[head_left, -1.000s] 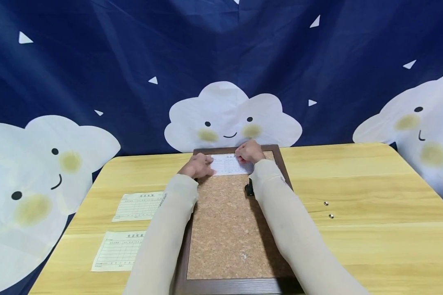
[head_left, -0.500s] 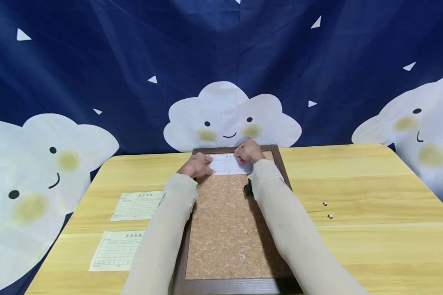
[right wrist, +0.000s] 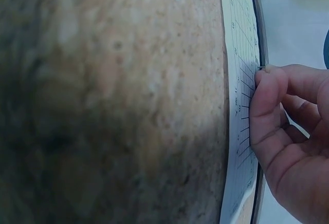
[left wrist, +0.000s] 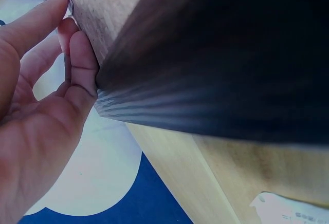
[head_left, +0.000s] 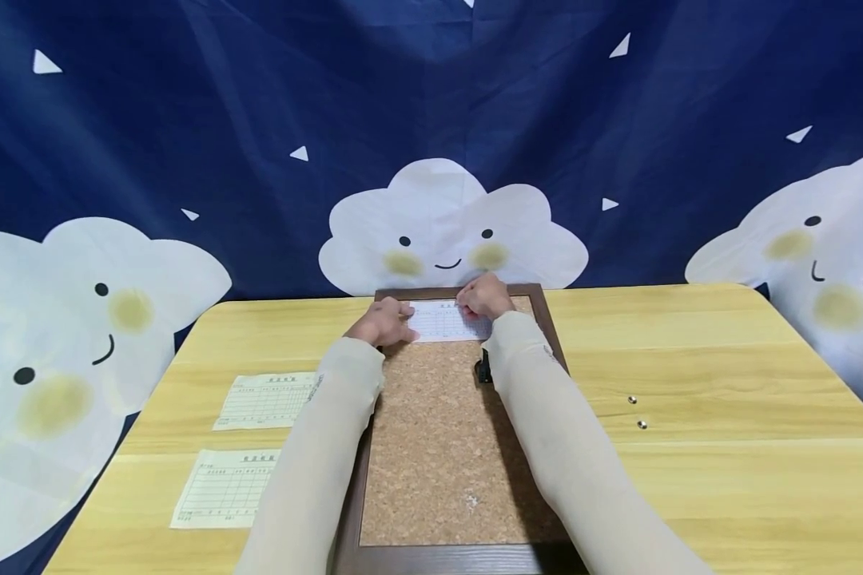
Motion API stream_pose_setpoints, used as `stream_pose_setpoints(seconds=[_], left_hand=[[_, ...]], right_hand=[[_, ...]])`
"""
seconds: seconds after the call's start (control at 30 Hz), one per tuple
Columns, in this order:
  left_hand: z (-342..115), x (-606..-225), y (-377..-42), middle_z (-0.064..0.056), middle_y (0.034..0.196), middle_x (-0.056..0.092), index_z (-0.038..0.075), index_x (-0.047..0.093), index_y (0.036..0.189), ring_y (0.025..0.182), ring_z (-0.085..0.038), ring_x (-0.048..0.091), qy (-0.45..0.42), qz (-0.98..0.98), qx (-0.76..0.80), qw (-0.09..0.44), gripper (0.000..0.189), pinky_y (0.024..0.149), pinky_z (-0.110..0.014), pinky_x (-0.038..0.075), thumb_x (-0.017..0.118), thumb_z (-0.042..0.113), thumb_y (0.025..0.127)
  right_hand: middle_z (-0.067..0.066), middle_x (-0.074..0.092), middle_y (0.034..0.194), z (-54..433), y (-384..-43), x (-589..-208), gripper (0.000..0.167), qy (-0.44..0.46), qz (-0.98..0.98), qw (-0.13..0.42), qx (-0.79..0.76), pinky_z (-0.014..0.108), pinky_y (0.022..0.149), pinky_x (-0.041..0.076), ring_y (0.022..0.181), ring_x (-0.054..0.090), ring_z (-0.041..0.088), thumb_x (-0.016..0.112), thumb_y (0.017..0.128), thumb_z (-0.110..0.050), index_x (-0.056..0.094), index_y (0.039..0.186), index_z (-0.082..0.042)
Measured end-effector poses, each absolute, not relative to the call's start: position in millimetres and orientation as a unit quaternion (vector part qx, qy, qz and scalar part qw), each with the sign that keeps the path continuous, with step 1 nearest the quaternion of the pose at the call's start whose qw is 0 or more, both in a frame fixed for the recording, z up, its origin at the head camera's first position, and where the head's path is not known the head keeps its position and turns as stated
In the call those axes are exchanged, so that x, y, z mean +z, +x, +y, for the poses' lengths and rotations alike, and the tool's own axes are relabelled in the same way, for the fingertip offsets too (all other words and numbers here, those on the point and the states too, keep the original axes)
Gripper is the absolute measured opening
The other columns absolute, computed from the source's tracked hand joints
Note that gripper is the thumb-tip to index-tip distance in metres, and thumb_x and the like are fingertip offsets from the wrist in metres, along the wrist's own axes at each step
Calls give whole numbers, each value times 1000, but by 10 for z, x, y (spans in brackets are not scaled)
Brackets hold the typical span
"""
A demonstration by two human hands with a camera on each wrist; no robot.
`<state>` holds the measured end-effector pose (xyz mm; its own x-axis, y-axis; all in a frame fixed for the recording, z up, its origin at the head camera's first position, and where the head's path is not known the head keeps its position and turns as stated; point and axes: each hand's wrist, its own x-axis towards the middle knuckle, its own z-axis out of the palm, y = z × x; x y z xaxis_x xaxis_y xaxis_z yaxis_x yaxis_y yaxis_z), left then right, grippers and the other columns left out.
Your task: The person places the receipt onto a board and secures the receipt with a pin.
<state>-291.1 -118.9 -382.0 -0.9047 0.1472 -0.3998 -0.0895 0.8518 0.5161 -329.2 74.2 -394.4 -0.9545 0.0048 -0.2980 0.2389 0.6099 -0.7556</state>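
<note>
A white printed form (head_left: 442, 321) lies across the top of a brown-framed cork board (head_left: 431, 447). My left hand (head_left: 383, 322) is at the form's left end, its thumb and fingers spread and pressing the paper to the board; in the left wrist view that hand (left wrist: 46, 85) is beside the frame's edge. At the form's top edge, my right hand (head_left: 486, 295) pinches a thumbtack between thumb and forefinger. Its thin metal pin (right wrist: 261, 68) shows at the fingertips in the right wrist view, right over the paper; the tack's head is hidden by the fingers.
Two pale green printed forms (head_left: 264, 402) lie left of the board on the wooden table (head_left: 726, 335), partly behind the left sleeve. Two small silver thumbtacks (head_left: 632, 399) lie to the right. A blue cloth with clouds (head_left: 453, 224) hangs behind the table.
Both hands stay at the form, with no visible shift on the board. Only the head view moves very slightly.
</note>
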Motion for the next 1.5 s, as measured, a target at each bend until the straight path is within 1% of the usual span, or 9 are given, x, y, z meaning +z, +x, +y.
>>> stream_pose_setpoints(seconds=[0.3,0.57,0.67,0.9,1.07,1.2,1.5], left_hand=[[-1172,-3819,-2921,-10,156,40,11,49,148,144,-28,33,10,938,268,218,58,114,-42,32,71,16,95],[-1181,-3829,-2905,-9,155,41,10,49,148,137,-24,41,10,938,269,216,58,109,-39,37,70,15,95],[-1182,-3836,-2900,-10,155,41,10,49,148,137,-24,41,12,938,271,215,58,110,-40,37,70,15,95],[-1187,-3836,-2904,-11,156,39,10,49,149,142,-26,35,12,938,272,214,58,114,-41,33,70,17,95],[-1191,-3836,-2915,-10,155,40,9,49,148,143,-27,33,16,940,267,212,58,115,-42,31,70,17,95],[-1194,-3840,-2920,-10,155,40,9,49,148,143,-27,34,20,940,269,211,58,115,-41,30,70,17,95],[-1185,-3830,-2916,-9,157,38,11,49,148,144,-26,32,8,938,272,216,58,115,-42,29,71,18,95]], right_hand=[[3,60,64,724,-3341,-3962,16,86,890,141,-425,22,54,47,56,54,12,61,97,-6,75,94,1],[3,60,64,720,-3339,-3959,17,82,892,143,-421,22,53,47,56,54,12,60,97,-6,75,95,1],[3,60,63,723,-3335,-3965,17,80,893,144,-419,22,54,47,56,54,12,60,97,-6,75,94,1],[1,58,59,727,-3337,-3971,18,78,899,139,-408,24,56,46,54,54,11,60,95,-7,75,88,-1],[3,62,63,773,-3303,-3963,15,51,883,136,-446,23,56,50,56,57,11,61,94,-3,75,94,4],[4,63,64,801,-3288,-3972,13,51,855,142,-495,20,56,53,55,58,8,62,93,0,72,97,8],[4,65,65,805,-3331,-4011,13,69,846,147,-507,21,56,55,52,60,8,64,95,-2,73,97,7]])
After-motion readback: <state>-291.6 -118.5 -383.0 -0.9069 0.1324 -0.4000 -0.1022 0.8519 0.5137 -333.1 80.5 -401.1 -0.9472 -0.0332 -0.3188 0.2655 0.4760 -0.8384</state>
